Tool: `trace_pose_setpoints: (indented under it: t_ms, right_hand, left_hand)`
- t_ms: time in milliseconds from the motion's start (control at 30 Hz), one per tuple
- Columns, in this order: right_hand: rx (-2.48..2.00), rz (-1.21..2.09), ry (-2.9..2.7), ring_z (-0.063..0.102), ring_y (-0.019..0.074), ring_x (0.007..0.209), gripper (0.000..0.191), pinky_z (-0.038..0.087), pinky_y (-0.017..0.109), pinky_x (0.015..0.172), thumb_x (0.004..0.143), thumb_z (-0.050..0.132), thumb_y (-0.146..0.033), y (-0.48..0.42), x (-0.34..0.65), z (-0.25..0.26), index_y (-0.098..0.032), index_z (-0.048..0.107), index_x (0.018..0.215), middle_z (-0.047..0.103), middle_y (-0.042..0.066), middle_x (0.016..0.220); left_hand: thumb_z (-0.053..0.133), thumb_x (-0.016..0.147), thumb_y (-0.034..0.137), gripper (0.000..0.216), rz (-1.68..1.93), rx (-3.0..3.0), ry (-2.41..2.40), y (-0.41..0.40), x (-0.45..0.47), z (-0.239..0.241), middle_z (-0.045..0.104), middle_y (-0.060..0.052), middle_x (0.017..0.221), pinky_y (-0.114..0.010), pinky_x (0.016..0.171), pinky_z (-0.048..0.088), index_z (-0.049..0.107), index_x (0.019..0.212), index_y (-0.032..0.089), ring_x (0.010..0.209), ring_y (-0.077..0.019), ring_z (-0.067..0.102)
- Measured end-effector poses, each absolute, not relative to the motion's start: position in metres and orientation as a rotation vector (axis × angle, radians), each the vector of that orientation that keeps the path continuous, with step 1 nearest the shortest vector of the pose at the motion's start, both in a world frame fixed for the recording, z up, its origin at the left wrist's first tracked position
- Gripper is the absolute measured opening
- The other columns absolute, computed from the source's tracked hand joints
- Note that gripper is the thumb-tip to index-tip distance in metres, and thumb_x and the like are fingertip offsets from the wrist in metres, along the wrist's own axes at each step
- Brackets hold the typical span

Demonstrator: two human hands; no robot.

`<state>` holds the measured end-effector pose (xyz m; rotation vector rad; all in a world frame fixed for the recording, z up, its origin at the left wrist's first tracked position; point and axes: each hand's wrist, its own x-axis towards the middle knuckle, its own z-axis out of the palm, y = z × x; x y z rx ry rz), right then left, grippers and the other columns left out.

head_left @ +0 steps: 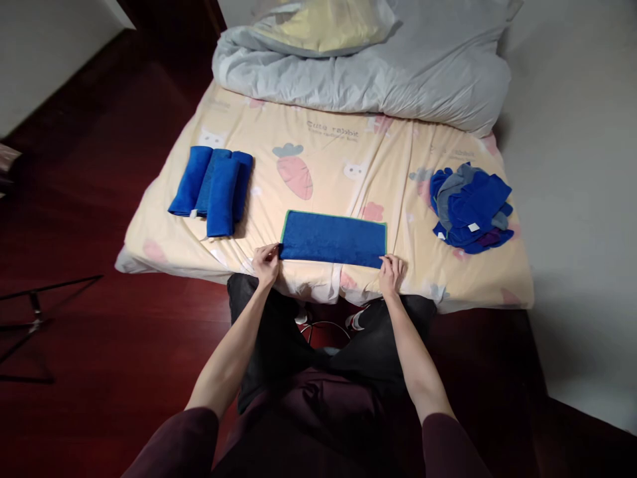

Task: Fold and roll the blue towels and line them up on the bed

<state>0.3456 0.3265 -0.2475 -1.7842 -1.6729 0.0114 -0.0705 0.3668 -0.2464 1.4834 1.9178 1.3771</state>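
Note:
A blue towel [333, 239] with green edging lies folded into a flat, wide rectangle near the front edge of the bed. My left hand [267, 264] pinches its near left corner. At the near right corner, my right hand [392, 272] has its thumb and fingers closed on the towel. Off to the left, several rolled blue towels [221, 198] lie side by side, one resting on top of the others. A loose heap of crumpled blue and grey towels [470, 209], some with white tags, sits to the right.
The bed [279, 119] has a cream sheet printed with carrots and rabbits. A grey quilt [358, 86] is bunched at the far side, with a yellow pillow [323, 26] on it. A wall [572, 166] stands at right; black tripod legs [34, 312] are on the red floor at left.

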Motion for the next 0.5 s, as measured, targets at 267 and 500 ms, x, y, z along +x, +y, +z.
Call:
trace_pose_setpoints:
  t_ms: [267,500]
  right_hand:
    - [-1.702,0.033,-1.734,0.06,0.0266,0.112,0.039,0.044,0.044,0.105,0.098,0.042,-0.016,0.326,0.347,-0.242,-0.021,0.076,0.117,0.072,0.011,0.12]
    - [-1.788,0.026,-1.846,0.056,0.0315,0.122,0.051,0.04,0.049,0.109,0.079,0.056,-0.017,0.32,0.344,-0.232,-0.018,0.068,0.13,0.066,0.013,0.134]
  left_hand:
    - [0.065,0.093,0.048,0.039,1.152,1.731,1.752,0.365,-0.08,-0.236,0.075,-0.01,0.119,-0.047,0.108,0.045,0.076,0.122,0.024,0.116,-0.0302,0.06]
    - [0.069,0.082,0.034,0.051,1.06,1.892,1.617,0.365,-0.084,-0.236,0.067,-0.01,0.137,-0.049,0.115,0.04,0.069,0.132,0.023,0.128,-0.0312,0.058]
